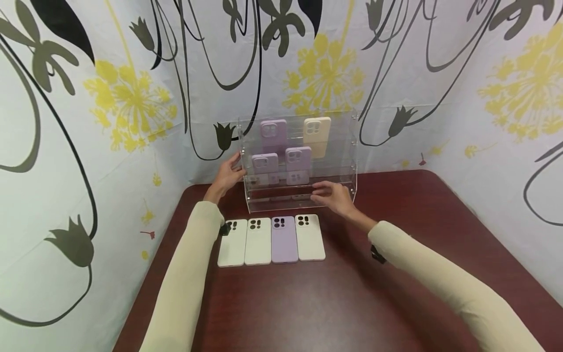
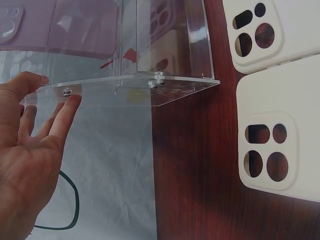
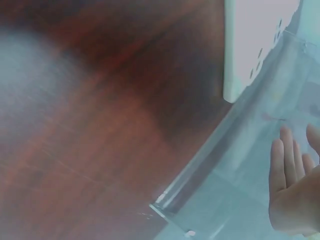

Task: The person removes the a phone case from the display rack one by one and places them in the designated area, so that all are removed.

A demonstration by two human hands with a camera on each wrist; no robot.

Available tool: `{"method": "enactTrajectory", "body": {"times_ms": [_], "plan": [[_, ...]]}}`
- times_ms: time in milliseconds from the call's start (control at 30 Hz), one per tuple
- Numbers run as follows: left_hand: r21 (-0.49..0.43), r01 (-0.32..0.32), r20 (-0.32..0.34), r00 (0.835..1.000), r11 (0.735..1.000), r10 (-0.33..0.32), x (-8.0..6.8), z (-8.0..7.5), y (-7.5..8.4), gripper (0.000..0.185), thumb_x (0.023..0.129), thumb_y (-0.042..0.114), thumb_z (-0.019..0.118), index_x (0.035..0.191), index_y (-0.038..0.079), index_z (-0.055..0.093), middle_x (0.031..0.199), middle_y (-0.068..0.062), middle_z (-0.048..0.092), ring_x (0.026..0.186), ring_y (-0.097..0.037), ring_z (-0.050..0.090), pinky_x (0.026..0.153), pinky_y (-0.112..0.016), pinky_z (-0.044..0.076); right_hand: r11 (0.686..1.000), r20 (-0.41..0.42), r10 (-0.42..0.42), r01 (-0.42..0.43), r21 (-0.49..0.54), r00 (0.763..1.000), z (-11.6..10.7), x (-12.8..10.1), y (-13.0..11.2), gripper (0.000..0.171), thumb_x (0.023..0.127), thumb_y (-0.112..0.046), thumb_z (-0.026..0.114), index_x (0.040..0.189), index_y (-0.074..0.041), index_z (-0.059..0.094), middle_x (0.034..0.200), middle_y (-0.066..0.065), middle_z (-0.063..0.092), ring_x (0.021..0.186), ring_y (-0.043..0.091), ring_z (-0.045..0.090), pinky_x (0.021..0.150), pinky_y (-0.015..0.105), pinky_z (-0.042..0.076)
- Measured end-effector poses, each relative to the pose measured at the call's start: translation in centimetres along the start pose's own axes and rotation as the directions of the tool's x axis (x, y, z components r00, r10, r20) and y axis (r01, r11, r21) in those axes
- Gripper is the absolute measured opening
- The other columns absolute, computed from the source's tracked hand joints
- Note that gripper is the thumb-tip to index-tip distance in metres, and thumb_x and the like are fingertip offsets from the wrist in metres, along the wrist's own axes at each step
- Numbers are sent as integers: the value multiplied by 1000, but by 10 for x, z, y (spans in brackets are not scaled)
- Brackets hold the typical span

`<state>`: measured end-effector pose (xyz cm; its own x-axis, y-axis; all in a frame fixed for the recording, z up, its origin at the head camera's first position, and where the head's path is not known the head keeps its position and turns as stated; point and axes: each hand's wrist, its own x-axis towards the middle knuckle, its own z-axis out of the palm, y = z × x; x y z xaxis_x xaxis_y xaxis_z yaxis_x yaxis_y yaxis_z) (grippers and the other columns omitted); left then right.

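Clear acrylic display rack stands upright at frame centre, at the table's far edge against the wall, tiered shelves holding three lilac cases and one cream.

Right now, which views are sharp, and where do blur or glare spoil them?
Head view: evenly lit and sharp; the clear acrylic display rack reflects the phone cases inside it. Left wrist view: crisp on the left hand and the white phone cases. Right wrist view: badly blurred across the table; the right hand is soft.
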<state>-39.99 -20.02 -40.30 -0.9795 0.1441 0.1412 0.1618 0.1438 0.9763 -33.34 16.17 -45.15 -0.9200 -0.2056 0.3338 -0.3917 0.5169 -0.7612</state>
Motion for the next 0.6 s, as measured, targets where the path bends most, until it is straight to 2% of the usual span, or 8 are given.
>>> {"method": "enactTrajectory", "body": {"times_ms": [133, 400, 600], "plan": [[2, 9, -2, 1000, 1000, -9, 0, 0, 1, 81, 96, -13, 54, 166, 15, 26, 171, -10, 25, 147, -39, 40, 111, -53, 48, 999, -49, -27, 28, 24, 998, -4, 12, -7, 35, 89, -10, 83, 122, 0, 74, 102, 15, 79, 90, 29, 78, 67, 17, 60], [-27, 18, 8, 1000, 999, -18, 1, -1, 0, 81, 96, -12, 54, 166, 17, 24, 171, -9, 22, 150, -38, 35, 115, -54, 43, 998, -129, -67, 65, -20, 989, -13, 33, -19, 37, 89, -12, 83, 124, -1, 73, 110, 16, 78, 97, 33, 77, 79, 41, 65], [-16, 26, 9, 1000, 1000, -26, 2, -2, -1, 81, 97, -10, 54, 166, 17, 23, 171, -9, 22, 151, -36, 35, 115, -50, 44, 998, -154, -65, 66, -1, 986, -19, 45, -24, 39, 89, -8, 82, 126, -1, 71, 114, 18, 76, 100, 34, 76, 82, 43, 64]]}}
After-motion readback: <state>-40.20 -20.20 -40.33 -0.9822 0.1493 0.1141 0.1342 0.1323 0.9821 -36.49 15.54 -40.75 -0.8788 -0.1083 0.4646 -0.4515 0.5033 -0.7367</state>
